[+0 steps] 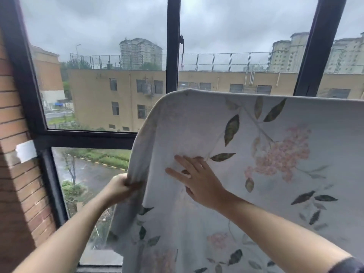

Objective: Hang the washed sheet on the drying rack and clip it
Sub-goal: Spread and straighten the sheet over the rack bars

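Against the window (173,46), head view: sheet (266,154) w/ leaf & pink flower print hangs draped over a top edge, rack itself hidden under the cloth. Left hand (120,187) is closed round the sheet's left side edge, fabric bunched betw. thumb & fingers, approx. mid-height of the drape. Right hand (199,180) lies flat on the sheet's front face, fingers (182,161) spread & straight, palm pressed to cloth, gripping nothing. Sheet falls past both hands to the frame bottom. Brick wall (17,154) at far left; no containers visible.
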Demonstrator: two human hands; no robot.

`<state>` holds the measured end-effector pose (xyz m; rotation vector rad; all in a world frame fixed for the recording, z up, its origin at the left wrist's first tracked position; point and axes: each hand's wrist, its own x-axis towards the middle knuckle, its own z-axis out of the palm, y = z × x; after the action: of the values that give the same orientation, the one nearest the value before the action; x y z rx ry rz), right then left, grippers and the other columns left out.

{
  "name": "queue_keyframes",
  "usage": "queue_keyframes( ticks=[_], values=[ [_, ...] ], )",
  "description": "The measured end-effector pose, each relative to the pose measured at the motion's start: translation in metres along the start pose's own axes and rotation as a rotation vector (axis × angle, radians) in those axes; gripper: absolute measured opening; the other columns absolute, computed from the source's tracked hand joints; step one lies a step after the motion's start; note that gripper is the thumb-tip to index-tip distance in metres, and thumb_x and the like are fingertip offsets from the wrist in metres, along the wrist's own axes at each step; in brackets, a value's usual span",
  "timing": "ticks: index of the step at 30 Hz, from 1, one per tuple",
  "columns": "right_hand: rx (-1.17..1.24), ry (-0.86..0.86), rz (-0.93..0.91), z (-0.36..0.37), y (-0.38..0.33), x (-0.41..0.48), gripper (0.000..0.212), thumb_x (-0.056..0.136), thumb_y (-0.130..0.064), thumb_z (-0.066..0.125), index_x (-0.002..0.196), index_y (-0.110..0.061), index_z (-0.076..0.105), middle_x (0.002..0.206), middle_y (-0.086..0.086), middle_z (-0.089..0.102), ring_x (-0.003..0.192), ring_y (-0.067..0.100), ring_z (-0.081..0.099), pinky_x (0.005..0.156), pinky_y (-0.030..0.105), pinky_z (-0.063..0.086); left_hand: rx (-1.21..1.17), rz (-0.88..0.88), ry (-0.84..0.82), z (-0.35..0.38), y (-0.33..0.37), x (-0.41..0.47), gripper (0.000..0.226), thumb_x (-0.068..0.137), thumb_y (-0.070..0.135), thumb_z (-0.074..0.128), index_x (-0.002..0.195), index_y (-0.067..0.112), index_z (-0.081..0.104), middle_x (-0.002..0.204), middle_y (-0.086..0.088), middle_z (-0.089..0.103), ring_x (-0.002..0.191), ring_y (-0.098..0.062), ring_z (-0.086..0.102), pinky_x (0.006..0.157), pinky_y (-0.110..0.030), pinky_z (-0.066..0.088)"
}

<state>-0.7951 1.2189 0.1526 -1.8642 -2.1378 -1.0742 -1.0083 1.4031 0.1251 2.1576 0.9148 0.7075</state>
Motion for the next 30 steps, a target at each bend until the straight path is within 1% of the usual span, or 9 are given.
queue_keyframes(
  ticks=[2,4,8,12,16,20,23,27,30],
  values=[
    [-0.036,-0.006,-0.053,0.001,-0.013,0.008,0.091,0.075,-0.015,0.072,0.149,-0.033,0.023,0.152,0.013,0.030,0.128,0.031,0.041,0.096,0.049,0.042,0.037,0.012,-0.011,-0.015,-0.015,0.005,0.020,0.082,0.018,0.071,0.067,0.009,0.061,0.069,-0.004,0.061,0.073,-0.011,0.052,0.048,-0.018,0.041],
    [-0.062,0.001,-0.069,0.001,-0.020,0.014,0.088,0.078,-0.010,0.069,0.149,-0.035,0.024,0.153,0.012,0.029,0.123,0.030,0.045,0.090,0.047,0.045,0.035,0.086,0.129,-0.047,-0.022,0.012,0.024,0.088,0.012,0.063,0.065,0.012,0.057,0.065,-0.004,0.058,0.069,-0.013,0.050,0.046,-0.013,0.036],
    [-0.111,-0.009,-0.010,-0.007,-0.035,0.027,0.077,0.080,-0.019,0.068,0.147,-0.032,0.032,0.151,0.014,0.033,0.107,0.031,0.055,0.079,0.044,0.050,0.140,0.169,0.390,-0.101,-0.036,0.026,0.022,0.085,0.033,0.044,0.089,0.018,0.059,0.083,-0.015,0.066,0.079,-0.033,0.060,0.064,-0.039,0.047],
    [-0.078,-0.040,0.009,-0.010,-0.054,0.032,0.073,0.080,-0.017,0.066,0.145,-0.026,0.035,0.152,0.011,0.025,0.114,0.033,0.052,0.080,0.043,0.052,0.358,0.006,0.201,-0.079,-0.036,0.041,0.012,0.086,0.013,0.048,0.097,0.013,0.053,0.107,-0.021,0.060,0.100,-0.039,0.057,0.073,-0.038,0.043],
    [0.013,-0.052,0.089,-0.011,-0.067,0.020,0.068,0.082,-0.011,0.063,0.144,-0.025,0.039,0.157,0.007,0.021,0.124,0.033,0.047,0.086,0.041,0.051,0.224,-0.108,0.125,-0.041,-0.031,0.036,0.029,0.085,0.022,0.057,0.108,0.009,0.044,0.115,-0.017,0.049,0.108,-0.035,0.051,0.090,-0.042,0.044],
    [0.051,-0.161,0.164,-0.007,-0.071,-0.010,0.079,0.083,-0.009,0.061,0.149,-0.030,0.025,0.160,0.003,0.008,0.138,0.033,0.034,0.084,0.041,0.054,-0.065,0.109,0.299,-0.011,0.003,0.008,0.015,0.089,0.021,0.053,0.095,0.012,0.042,0.098,-0.012,0.055,0.086,-0.029,0.053,0.071,-0.036,0.041],
    [0.103,-0.253,0.260,0.000,-0.074,-0.036,0.084,0.085,-0.009,0.055,0.151,-0.035,0.010,0.161,-0.002,-0.003,0.142,0.031,0.026,0.075,0.037,0.056,-0.144,0.303,0.340,0.005,0.025,-0.016,0.013,0.089,0.021,0.048,0.097,0.012,0.043,0.095,-0.007,0.050,0.084,-0.027,0.050,0.070,-0.038,0.043],
    [0.141,-0.341,0.319,0.010,-0.075,-0.062,0.087,0.088,-0.008,0.048,0.149,-0.043,-0.004,0.160,-0.005,-0.012,0.144,0.028,0.021,0.066,0.028,0.051,0.138,0.585,0.379,0.039,0.042,-0.045,0.040,0.078,0.021,0.046,0.117,0.013,0.044,0.121,-0.009,0.048,0.107,-0.029,0.047,0.089,-0.043,0.041],
    [0.130,-0.390,0.314,0.016,-0.070,-0.076,0.085,0.089,-0.011,0.049,0.149,-0.043,-0.002,0.160,-0.003,-0.007,0.145,0.028,0.017,0.077,0.032,0.048,0.399,0.745,0.387,0.061,0.044,-0.055,0.055,0.076,0.016,0.044,0.131,0.012,0.044,0.140,-0.014,0.041,0.129,-0.032,0.039,0.107,-0.052,0.028]
  ],
)
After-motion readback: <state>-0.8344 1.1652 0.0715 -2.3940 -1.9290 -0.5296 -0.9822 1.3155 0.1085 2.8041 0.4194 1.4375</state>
